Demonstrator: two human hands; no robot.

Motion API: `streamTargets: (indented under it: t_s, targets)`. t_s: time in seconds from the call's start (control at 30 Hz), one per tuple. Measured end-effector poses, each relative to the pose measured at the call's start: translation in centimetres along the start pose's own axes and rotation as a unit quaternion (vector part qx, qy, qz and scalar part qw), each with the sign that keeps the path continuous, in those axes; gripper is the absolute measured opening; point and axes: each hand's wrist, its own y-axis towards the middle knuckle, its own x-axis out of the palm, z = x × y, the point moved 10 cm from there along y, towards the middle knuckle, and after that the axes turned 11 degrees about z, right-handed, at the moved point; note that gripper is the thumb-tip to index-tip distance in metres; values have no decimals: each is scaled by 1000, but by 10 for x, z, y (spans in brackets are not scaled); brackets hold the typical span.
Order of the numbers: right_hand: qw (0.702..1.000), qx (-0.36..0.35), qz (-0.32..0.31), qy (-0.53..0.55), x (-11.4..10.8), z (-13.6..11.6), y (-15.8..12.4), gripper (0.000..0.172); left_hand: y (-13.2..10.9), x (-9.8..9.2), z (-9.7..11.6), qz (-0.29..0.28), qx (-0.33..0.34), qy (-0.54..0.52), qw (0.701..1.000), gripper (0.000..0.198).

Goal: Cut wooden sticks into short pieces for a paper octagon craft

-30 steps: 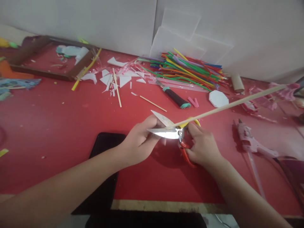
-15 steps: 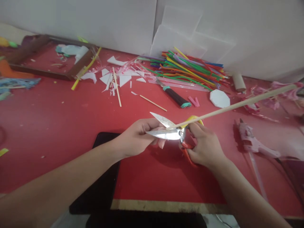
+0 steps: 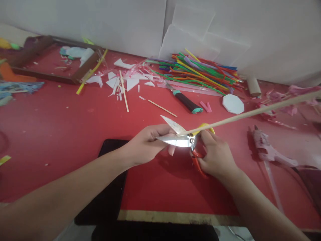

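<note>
My right hand point(image 3: 217, 152) is closed around the yellow and red handles of a pair of scissors point(image 3: 179, 142), whose blades point left and stand apart. Between the blades, close to the pivot, lies a long thin wooden stick point(image 3: 240, 117) that slants up to the right past the picture's edge. My left hand point(image 3: 150, 144) is closed on the stick's lower end, just behind the blades. The blades partly hide that end and the left fingertips.
Behind the hands lie a utility knife point(image 3: 187, 102), a white octagon point(image 3: 233, 103), a pile of pipe cleaners point(image 3: 203, 72) and paper scraps point(image 3: 132, 83). A glue gun point(image 3: 269, 150) rests at right, a brown frame point(image 3: 45, 75) at back left. A black flat panel point(image 3: 105, 194) lies under my left forearm.
Scissors and left hand have shifted very slightly right with a small tilt of the view. The stick stays between the parted blades, and both grips are the same.
</note>
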Motion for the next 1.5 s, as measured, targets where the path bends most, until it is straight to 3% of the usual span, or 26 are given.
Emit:
streamTargets:
  t_s: [0.37,0.63,1.07,1.23,1.5]
  targets:
    - [999,10,-28,14,8,4,0,13,-1,-3,1,17,5,3,1000,19]
    - [1000,3,-23,8,5,3,1,23,1,-6,2,35,13,18,999,19]
    - [1000,-20,-18,4,3,0,0,23,3,-2,-6,-1,10,-7,1000,20]
    - [1000,-3,-4,-8,1,1,0,13,1,0,1,-2,19,22,1000,25]
    - [1000,10,-3,-4,2,4,0,18,0,0,9,10,34,20,999,23]
